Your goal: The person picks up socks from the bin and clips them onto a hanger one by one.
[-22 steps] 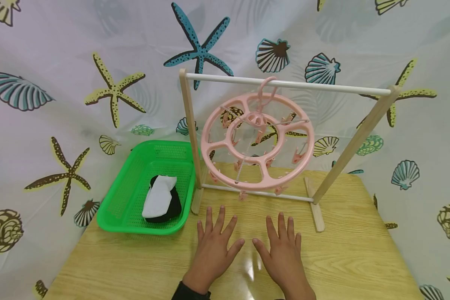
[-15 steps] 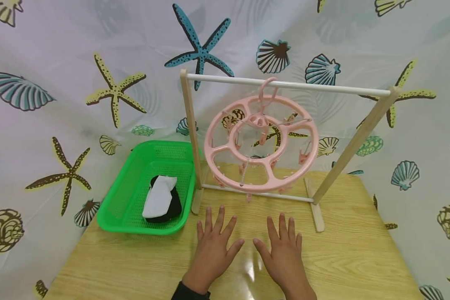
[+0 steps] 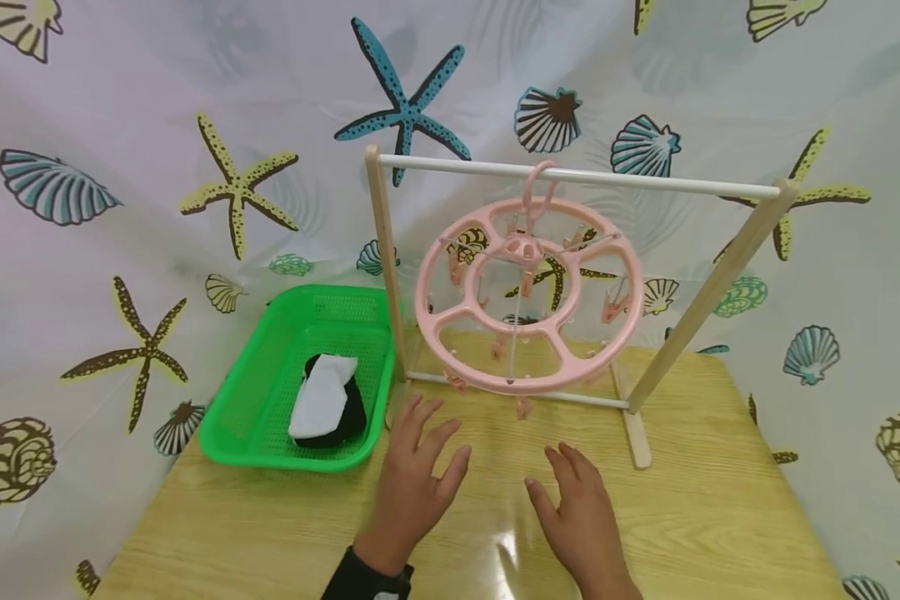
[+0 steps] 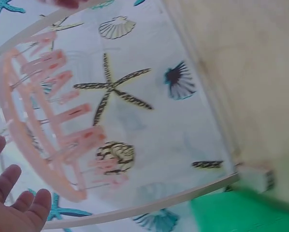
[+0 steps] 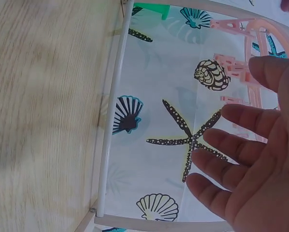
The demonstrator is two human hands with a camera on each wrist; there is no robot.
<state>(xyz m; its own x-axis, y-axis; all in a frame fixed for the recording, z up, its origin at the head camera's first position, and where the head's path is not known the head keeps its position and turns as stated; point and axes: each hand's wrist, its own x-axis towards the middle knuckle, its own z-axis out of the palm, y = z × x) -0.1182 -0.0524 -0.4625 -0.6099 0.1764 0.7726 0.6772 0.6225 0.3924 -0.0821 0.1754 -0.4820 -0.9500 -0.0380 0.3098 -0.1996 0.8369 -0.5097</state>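
My left hand [image 3: 414,479] hovers over the table just right of the green basket, its fingers spread and slightly bent, holding nothing. The right hand [image 3: 579,515] is also lifted a little, fingers loosely bent and nothing in them. A white cloth item [image 3: 321,398] lies on a black cloth item [image 3: 354,414] inside the green plastic basket [image 3: 228,408]. Behind the hands hangs a round pink clip hanger [image 3: 528,383], its hook over the rack's white top bar. Several pink clips [image 5: 231,67] dangle from its ring. In the right wrist view the palm [image 5: 275,179] shows bare.
A wooden drying rack [image 3: 708,300] stands at the back of the wood-grain table [image 3: 705,517], its right foot [image 3: 636,437] reaching forward. A white curtain [image 3: 450,92] printed with starfish and shells encloses the back and sides.
Both hands have risen from lying flat with spread fingers to bent, lifted poses; the left has shifted slightly left. The pink hanger has swung and turned a little, and the view has tilted slightly.
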